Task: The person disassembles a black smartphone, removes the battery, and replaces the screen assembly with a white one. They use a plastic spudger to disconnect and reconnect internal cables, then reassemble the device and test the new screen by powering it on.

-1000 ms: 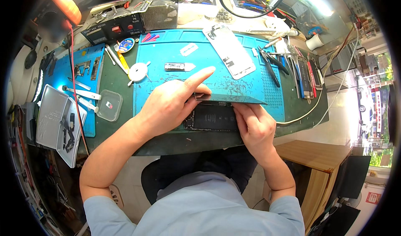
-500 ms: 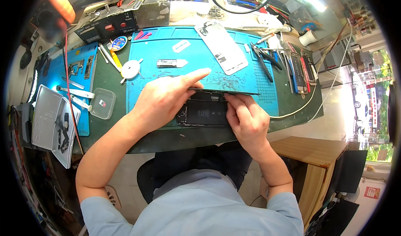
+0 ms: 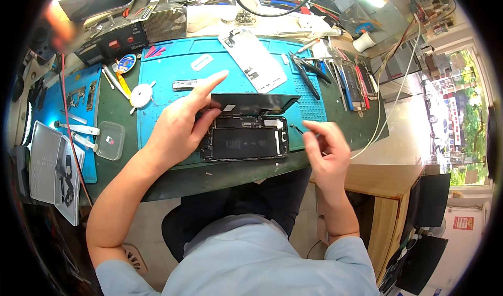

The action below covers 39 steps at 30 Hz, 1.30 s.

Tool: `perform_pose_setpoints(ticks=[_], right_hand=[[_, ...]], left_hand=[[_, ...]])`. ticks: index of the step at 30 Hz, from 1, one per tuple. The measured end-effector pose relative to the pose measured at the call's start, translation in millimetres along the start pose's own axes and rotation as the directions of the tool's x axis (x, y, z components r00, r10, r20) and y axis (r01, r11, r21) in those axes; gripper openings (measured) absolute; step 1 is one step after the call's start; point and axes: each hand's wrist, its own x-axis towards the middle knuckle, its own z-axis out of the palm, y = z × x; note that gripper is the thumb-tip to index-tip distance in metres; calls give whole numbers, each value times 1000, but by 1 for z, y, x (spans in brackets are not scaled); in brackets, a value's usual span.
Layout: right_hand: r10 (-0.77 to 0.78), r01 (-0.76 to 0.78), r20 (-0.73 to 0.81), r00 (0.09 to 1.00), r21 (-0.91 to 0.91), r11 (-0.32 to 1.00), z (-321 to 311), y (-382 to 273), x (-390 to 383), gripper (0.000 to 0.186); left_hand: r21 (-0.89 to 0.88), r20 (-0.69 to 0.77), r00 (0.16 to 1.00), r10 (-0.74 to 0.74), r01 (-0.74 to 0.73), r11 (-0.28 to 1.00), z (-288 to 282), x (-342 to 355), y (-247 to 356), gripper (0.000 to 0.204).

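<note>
An opened phone lies on the near edge of the blue mat; its dark body (image 3: 243, 143) shows a large black battery. The phone's screen panel (image 3: 251, 103) stands tilted up along the far side, its inner face toward me. My left hand (image 3: 181, 125) grips the panel's left end between thumb and fingers. Right of the phone, my right hand (image 3: 330, 149) has thumb and forefinger closed on a small dark slender part (image 3: 297, 128), whose kind I cannot make out. Behind the panel lies a white screen piece (image 3: 254, 60).
Black cutting pliers (image 3: 306, 73) and several tools lie at the right of the blue mat (image 3: 157, 81). A white round dispenser (image 3: 141, 95), a clear box (image 3: 110, 140) and an open grey case (image 3: 50, 162) are on the left. A red wire (image 3: 69, 123) hangs there.
My right hand has left the phone and moved right, now with a small dark part at its fingertips. The screen panel leans farther back, exposing more of the phone's inside.
</note>
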Motion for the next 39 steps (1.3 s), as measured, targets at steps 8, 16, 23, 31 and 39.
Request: perform_pose_setpoints(ticks=[8, 16, 23, 31, 39], right_hand=[[324, -823, 767, 554, 563, 74, 3, -19, 21, 51], [218, -832, 827, 518, 546, -99, 7, -9, 23, 41], [252, -836, 836, 488, 530, -138, 8, -7, 27, 48], [230, -848, 845, 483, 516, -116, 7, -1, 31, 47], [393, -754, 648, 653, 604, 259, 6, -13, 25, 45]], left_hand=[[16, 7, 1000, 1, -1, 1000, 0, 1, 0, 71], [45, 2, 999, 34, -34, 998, 0, 1, -1, 71], [58, -8, 999, 53, -53, 997, 0, 1, -1, 71], [57, 14, 999, 37, -38, 998, -1, 1, -1, 70], [115, -12, 986, 168, -165, 980, 0, 1, -2, 63]])
